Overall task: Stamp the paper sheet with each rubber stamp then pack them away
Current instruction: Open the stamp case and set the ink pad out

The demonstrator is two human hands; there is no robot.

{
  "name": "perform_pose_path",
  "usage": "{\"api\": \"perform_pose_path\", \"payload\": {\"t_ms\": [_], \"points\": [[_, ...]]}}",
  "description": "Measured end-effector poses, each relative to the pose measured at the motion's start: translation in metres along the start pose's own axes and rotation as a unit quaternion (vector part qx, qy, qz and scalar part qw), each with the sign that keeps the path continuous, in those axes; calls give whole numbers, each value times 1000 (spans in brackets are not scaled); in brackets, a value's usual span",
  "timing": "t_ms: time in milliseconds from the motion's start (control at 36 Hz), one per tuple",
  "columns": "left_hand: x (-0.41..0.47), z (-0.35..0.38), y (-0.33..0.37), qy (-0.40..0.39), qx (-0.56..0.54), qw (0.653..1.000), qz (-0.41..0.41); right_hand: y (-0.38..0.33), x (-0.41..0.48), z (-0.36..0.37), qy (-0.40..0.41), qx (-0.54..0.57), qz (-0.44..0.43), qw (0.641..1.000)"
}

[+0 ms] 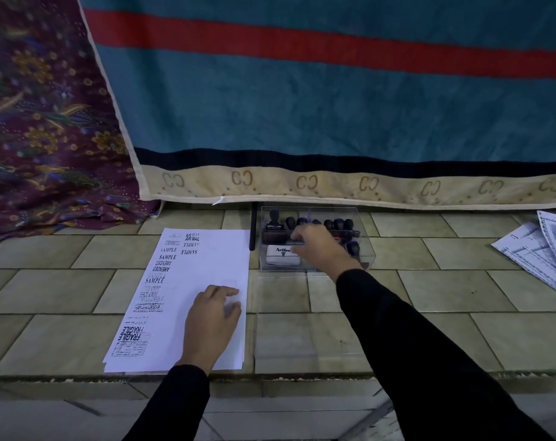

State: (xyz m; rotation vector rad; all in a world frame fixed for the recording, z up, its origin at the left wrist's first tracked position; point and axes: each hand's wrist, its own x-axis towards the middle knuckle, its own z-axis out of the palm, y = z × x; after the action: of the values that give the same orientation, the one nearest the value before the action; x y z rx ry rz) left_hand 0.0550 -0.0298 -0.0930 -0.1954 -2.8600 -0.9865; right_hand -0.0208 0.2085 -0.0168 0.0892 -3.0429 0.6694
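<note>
Paper sheet: the paper sheet [213, 265] lies on the tiles at the left, its left half crowded with prints and its right half bare. Any fresh ink could smear if I drag my palm across it.
Left hand: my left hand [211, 316] lies flat on the near right part of the sheet, fingers straight, holding nothing. If I lift it too soon, the sheet may slide or curl under a stamp.
Black stick: a thin black stick [253, 229] stands between sheet and box. A careless sweep could knock it over.
Ink pad: the ink pad [283, 254] sits in the near left of the box, just beside my fingertips. I could brush it and carry ink onto the paper.
Right hand: my right hand [314, 246] reaches into the box, fingers curled down. I cannot tell whether they pinch a stamp.
Rubber stamps: the rubber stamps [338, 223] stand in a row along the far side. Pulling or pushing one could topple its neighbours.
Clear box: the clear box [367, 246] looks light, and my wrist could shove it.
</note>
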Motion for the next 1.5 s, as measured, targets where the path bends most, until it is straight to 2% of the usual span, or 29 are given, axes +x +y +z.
{"api": "perform_pose_path", "payload": {"t_ms": [361,472,806,1000,1139,1250,1361,1500], "points": [[8,-1,-5,-37,-34,998,-28,1,34,8,-131,8,-2,991],[9,-2,-6,-40,-40,998,-32,-1,40,5,-164,-23,-8,986],[13,-2,-6,-39,-25,998,-39,4,44,5,-166,-53,-39,984],[14,-3,-5,-48,-38,997,-44,9,44,-6,-193,45,17,980],[18,-5,-6,-74,-55,994,-62,15,41,-19,-203,197,75,956],[25,-9,-6,-91,-92,988,-85,21,32,-29,-164,321,79,930],[31,-12,-1,-97,-96,986,-92,26,24,-25,-137,303,75,940],[31,-14,1,-101,-89,986,-103,25,25,-19,-144,247,64,956]]}}
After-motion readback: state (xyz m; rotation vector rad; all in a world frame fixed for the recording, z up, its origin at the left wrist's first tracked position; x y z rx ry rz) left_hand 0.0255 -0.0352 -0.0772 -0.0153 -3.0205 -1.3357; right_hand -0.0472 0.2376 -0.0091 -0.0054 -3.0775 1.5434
